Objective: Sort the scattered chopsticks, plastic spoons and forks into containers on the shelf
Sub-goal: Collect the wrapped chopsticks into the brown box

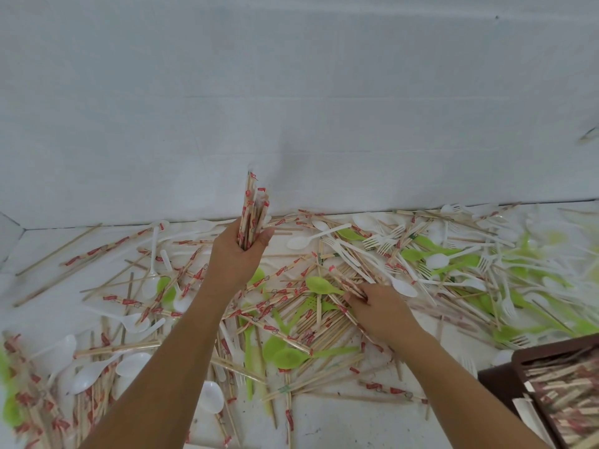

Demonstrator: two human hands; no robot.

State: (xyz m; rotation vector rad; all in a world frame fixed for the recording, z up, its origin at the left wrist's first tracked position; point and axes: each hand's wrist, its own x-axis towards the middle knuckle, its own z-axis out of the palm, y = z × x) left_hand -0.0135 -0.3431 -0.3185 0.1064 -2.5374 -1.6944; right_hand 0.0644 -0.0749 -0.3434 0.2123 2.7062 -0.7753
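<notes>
left hand (pixel 238 254): we're gripping a bundle of paper-wrapped wooden chopsticks with red print (pixel 252 212), held upright and clear of the pile. The upright hold is lining the sticks up parallel, likely for one clean drop.
right hand (pixel 381 307): we're reaching low into the pile, fingers closing round a few loose wrapped chopsticks (pixel 350 288). They're lying flat, so we're taking them from the ends.
pile: chopsticks, white plastic spoons (pixel 403 288), lime-green plastic spoons (pixel 319 284) and white plastic forks (pixel 382 241) are lying crossed all over the white worktop (pixel 340 422).
container: a dark brown rectangular tray (pixel 496 384) is sitting at lower right beside the right arm, already holding wrapped chopsticks. We're judging it as the bundle's destination.
progress: looking early; most pieces are unsorted.
</notes>
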